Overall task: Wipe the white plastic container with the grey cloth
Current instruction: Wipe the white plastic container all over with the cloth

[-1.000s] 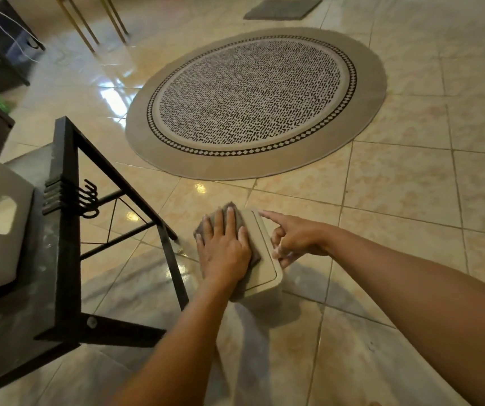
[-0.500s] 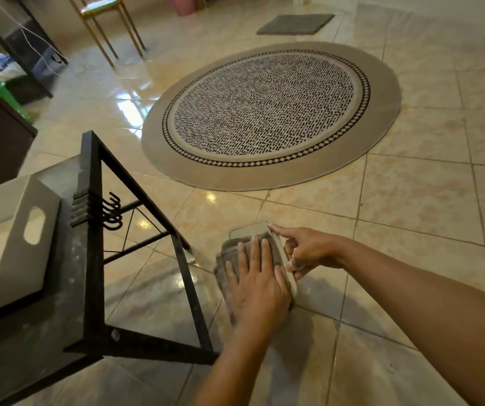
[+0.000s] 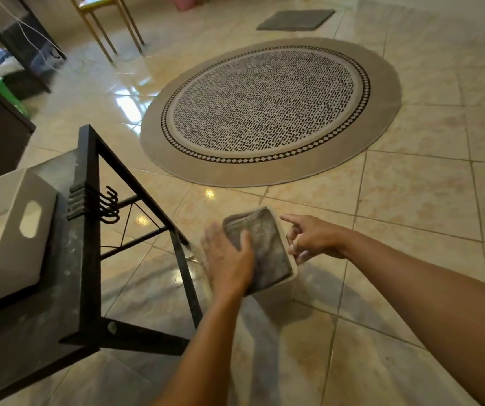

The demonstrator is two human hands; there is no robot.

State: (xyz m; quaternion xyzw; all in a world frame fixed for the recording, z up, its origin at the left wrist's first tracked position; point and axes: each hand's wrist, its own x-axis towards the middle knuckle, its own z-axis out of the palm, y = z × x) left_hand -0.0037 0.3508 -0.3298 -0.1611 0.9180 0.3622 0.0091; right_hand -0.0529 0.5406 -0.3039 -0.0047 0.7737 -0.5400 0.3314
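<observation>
A small white plastic container (image 3: 293, 266) is held above the tiled floor; only its right and near rim show. A folded grey cloth (image 3: 261, 247) lies across almost all of its top. My left hand (image 3: 229, 259) grips the cloth's left side, thumb on top, its fingers blurred. My right hand (image 3: 313, 240) holds the container's right edge, forefinger stretched out along the rim.
A black metal rack (image 3: 88, 230) with hooks stands at the left, close to my left hand. A white bin with a handle slot (image 3: 15, 230) sits on it. A round patterned rug (image 3: 267, 112) lies ahead, a grey mat (image 3: 295, 20) and chair legs (image 3: 109, 27) beyond.
My left hand was flat on the cloth and slid toward me; now it has shifted to the cloth's left side. The cloth covers more of the container top. My right hand stays on the edge.
</observation>
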